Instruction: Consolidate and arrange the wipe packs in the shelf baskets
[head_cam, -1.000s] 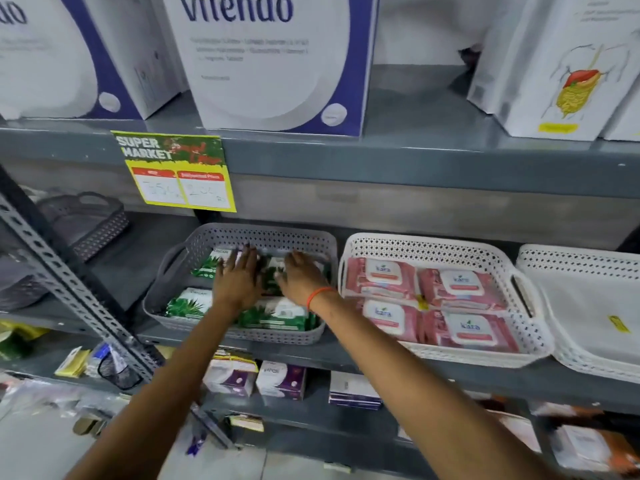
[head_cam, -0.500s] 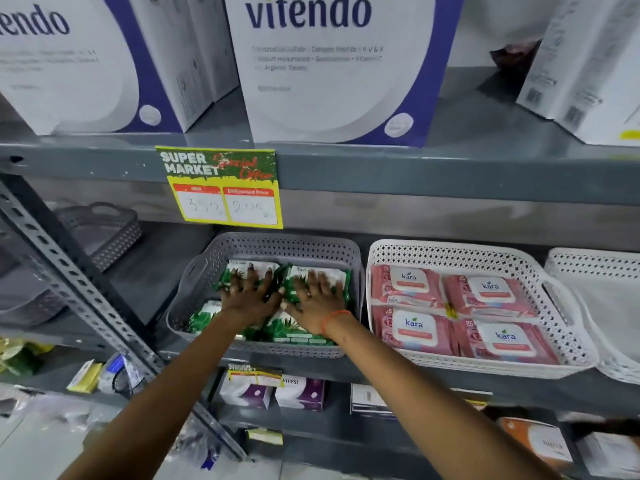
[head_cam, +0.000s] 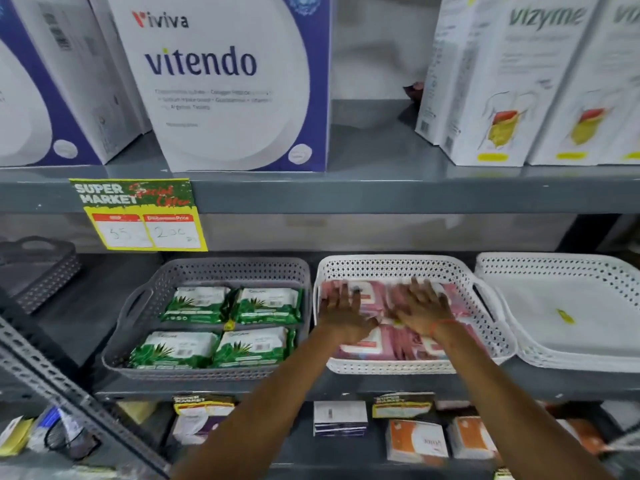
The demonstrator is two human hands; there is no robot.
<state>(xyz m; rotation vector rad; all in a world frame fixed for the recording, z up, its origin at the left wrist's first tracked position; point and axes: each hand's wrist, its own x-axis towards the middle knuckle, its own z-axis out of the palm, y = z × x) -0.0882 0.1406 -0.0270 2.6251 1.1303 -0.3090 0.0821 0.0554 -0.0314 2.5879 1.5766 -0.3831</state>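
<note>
Fingers spread and flat on both your left hand (head_cam: 343, 311) and right hand (head_cam: 420, 310), pressed on the soft pink plastic wipe packs (head_cam: 398, 341) in the white perforated plastic basket (head_cam: 485, 327). Motion blur hides the pack labels. Four green wipe packs (head_cam: 228, 323) sit in the grey perforated basket (head_cam: 138, 327) just beside.

1. Green wipe packs (head_cam: 230, 327): four, flat, two-by-two in the grey basket (head_cam: 145, 299).
2. Pink wipe packs (head_cam: 398, 341): flat in the white basket (head_cam: 485, 327), blurred, partly covered.
3. Second white basket (head_cam: 571, 271): rightmost.
</note>
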